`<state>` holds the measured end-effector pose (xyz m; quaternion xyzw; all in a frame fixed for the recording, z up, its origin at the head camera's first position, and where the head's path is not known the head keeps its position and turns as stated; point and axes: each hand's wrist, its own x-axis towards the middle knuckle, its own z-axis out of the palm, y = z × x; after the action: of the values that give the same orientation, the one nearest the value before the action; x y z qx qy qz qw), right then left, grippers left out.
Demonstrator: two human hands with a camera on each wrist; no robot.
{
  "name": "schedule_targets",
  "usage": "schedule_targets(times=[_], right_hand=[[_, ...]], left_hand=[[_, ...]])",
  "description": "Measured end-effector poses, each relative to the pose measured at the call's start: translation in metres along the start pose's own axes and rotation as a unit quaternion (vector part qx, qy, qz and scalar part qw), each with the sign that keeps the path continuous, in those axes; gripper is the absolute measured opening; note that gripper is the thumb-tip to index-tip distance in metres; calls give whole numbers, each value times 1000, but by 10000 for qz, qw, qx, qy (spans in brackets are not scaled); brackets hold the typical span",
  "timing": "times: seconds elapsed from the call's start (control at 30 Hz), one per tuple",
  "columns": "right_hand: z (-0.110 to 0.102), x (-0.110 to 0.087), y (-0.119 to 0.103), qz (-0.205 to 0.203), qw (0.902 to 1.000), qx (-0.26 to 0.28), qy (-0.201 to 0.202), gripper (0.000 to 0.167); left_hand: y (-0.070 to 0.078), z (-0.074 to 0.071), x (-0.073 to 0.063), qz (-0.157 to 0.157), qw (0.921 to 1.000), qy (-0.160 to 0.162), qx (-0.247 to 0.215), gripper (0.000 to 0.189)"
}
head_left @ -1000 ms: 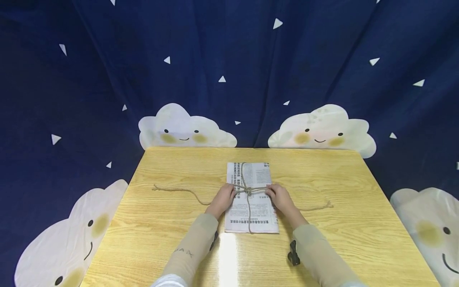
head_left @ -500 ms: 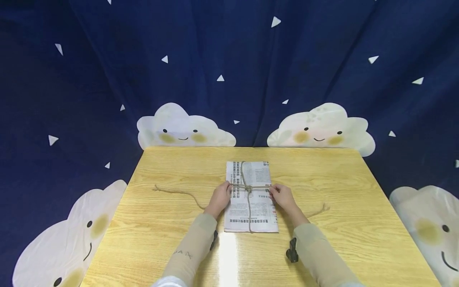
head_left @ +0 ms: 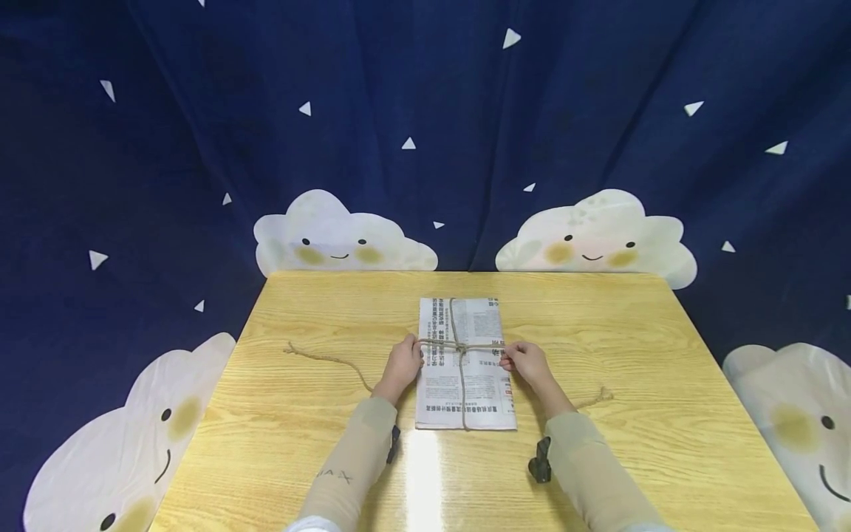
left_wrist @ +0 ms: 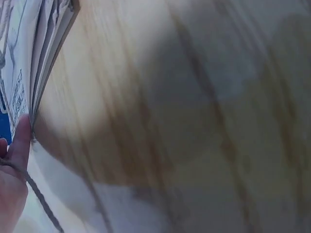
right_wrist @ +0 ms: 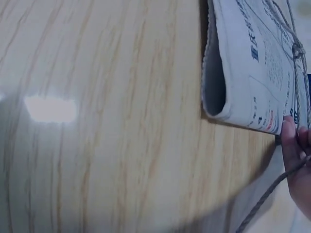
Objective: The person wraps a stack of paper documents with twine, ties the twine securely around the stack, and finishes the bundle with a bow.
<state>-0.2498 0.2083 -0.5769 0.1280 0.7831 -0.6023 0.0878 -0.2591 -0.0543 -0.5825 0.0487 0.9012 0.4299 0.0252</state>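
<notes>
A folded newspaper bundle [head_left: 482, 395] lies flat mid-table, with beige twine [head_left: 462, 384] crossing it lengthwise and sideways. At its centre sits a knot [head_left: 460, 347], also in the right wrist view as a knot [right_wrist: 298, 48]. My left hand [head_left: 402, 365] pinches the twine at the bundle's left edge. Opposite, my right hand [head_left: 529, 363] pinches twine at the right edge. Strands run nearly straight from the knot to both hands. In the left wrist view, a loose twine tail crosses the left hand [left_wrist: 13, 179]; another tail crosses the right hand [right_wrist: 297, 160] in its view.
The wooden table [head_left: 319, 310] has a loose twine end [head_left: 319, 357] at left and another twine end [head_left: 601, 397] at right. A dark blue curtain [head_left: 372, 89] with clouds hangs behind the table. Black straps sit under both sleeves.
Both hands have moved outward from the knot, the left to the left and the right slightly rightward. The strands between them look straighter and the knot smaller.
</notes>
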Motion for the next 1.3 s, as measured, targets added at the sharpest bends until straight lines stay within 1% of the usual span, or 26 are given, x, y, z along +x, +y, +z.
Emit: schedule_targets(times=[0.1,0.17,0.33,0.5,0.57,0.63,0.67,0.77,0.87,0.9,0.97,1.0,1.07,1.13,1.17,1.2,1.23,1.3], right_hand=[[0,1,2,92,9996,279,-54,26],[-1,2,3,196,9978,633,-97,29],[-3,0,2,507,9915,1197,-98,34],[-1,1,0,658,9866,1495,27,23],[0,2,3,628,9851,1601,43,18],[1,3,5,592,9846,1645,27,18],[0,4,9,415,9826,1806,-102,18],[-1,3,10,310,9828,1806,-224,26],[-1,0,5,270,9908,1308,-221,32],[1,-3,1,395,9947,941,-122,33],[1,-6,-6,319,9985,423,-137,32],[2,-7,-9,276,9995,97,-124,32],[4,-9,-15,45,9982,-573,-159,34],[8,-11,-19,-255,9912,-1292,-137,38],[10,-11,-20,-475,9843,-1700,-81,39],[13,-12,-21,-670,9780,-1976,-6,38],[15,-12,-21,-876,9713,-2209,65,35],[19,-14,-20,-1137,9621,-2469,206,27]], left_hand=[[0,-1,0,-67,10000,25,-59,18],[1,-2,0,-149,9996,29,-217,18],[2,-3,0,-324,9977,-1,-598,19],[0,-3,0,-416,9938,77,-1032,19],[-1,-2,0,-406,9924,160,-1148,18],[-3,-1,0,-362,9920,193,-1197,18],[-4,-1,0,-347,9919,178,-1208,18],[-5,-1,-1,-322,9939,99,-1051,17],[-4,-3,-2,-157,9985,66,-521,16],[-3,-3,-3,-117,9994,39,-331,16],[0,-4,-3,19,10000,-51,-1,19],[2,-4,-3,85,9997,-140,156,21],[6,-3,-3,212,9984,-369,362,24],[10,-1,-3,402,9955,-552,650,21],[13,1,-3,492,9936,-622,802,19],[15,2,-2,577,9915,-671,954,16],[16,4,-2,654,9893,-689,1108,13],[19,7,-2,739,9854,-699,1369,10]])
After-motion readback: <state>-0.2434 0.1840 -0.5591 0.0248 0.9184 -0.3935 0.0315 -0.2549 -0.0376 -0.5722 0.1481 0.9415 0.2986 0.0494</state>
